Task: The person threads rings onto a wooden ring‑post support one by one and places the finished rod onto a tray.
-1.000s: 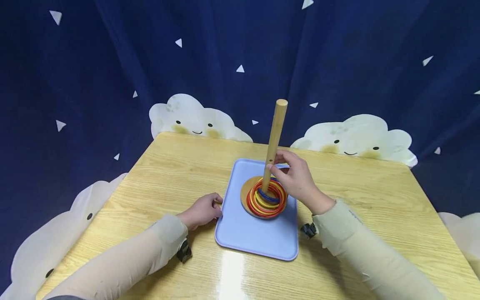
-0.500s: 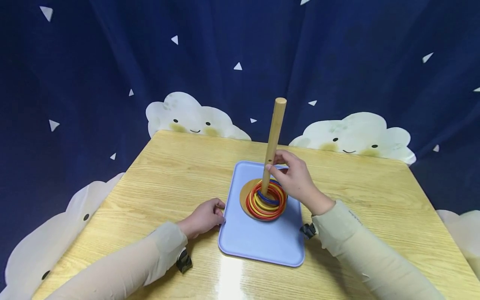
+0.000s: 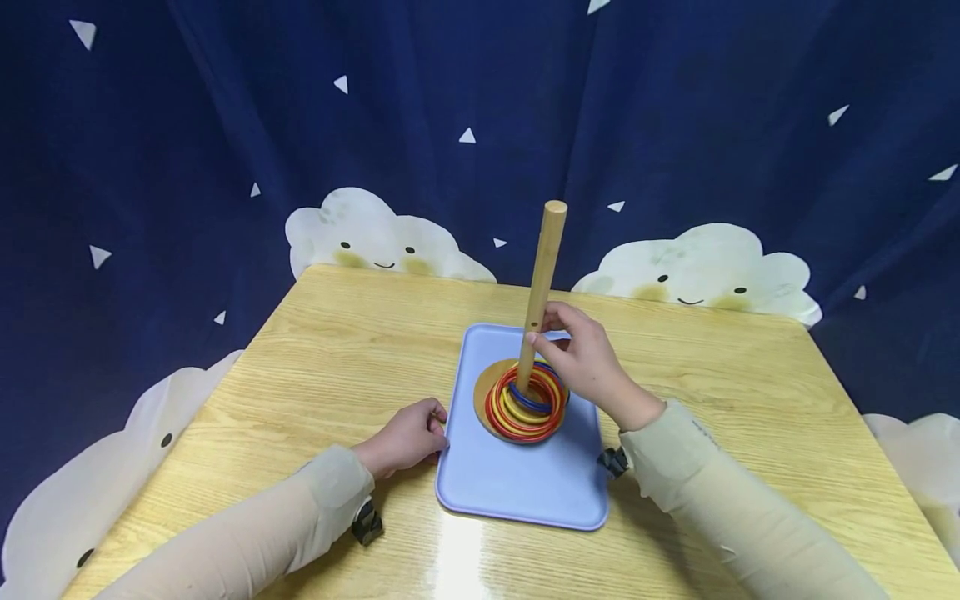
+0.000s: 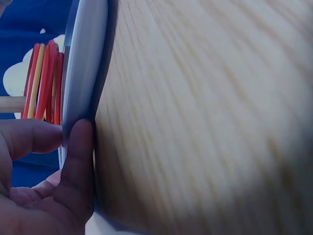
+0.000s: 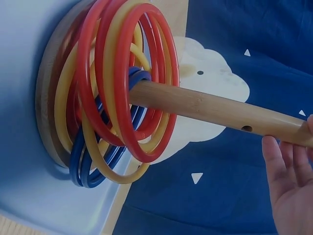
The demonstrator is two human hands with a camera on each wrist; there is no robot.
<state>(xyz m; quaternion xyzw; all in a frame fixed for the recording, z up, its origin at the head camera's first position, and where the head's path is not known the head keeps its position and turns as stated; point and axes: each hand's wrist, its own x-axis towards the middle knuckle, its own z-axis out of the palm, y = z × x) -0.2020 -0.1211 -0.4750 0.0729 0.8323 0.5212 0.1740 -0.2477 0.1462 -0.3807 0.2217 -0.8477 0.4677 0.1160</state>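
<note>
A wooden pole (image 3: 544, 258) stands, leaning slightly right in the head view, on a round wooden base (image 3: 486, 385). Red, yellow and blue rings (image 3: 508, 427) lie loosely stacked around its foot. The base rests on a light blue tray (image 3: 517, 492). My right hand (image 3: 588, 358) pinches the pole above the rings, near a small hole, thumb in front and fingers behind. In the right wrist view several rings (image 5: 122, 63) overlap at uneven angles. My left hand (image 3: 405, 435) pinches the tray's left rim; the left wrist view shows the fingertips (image 4: 80, 134) at the rim.
The tray lies on a pale wooden table (image 3: 360, 350). A dark blue curtain (image 3: 420, 100) with white triangles and clouds hangs behind it. Black wrist devices (image 3: 367, 523) sit under both cuffs.
The tray has shifted slightly right and toward me, with my left hand moving along at its rim. My right hand keeps its hold on the pole. The head view has turned a little.
</note>
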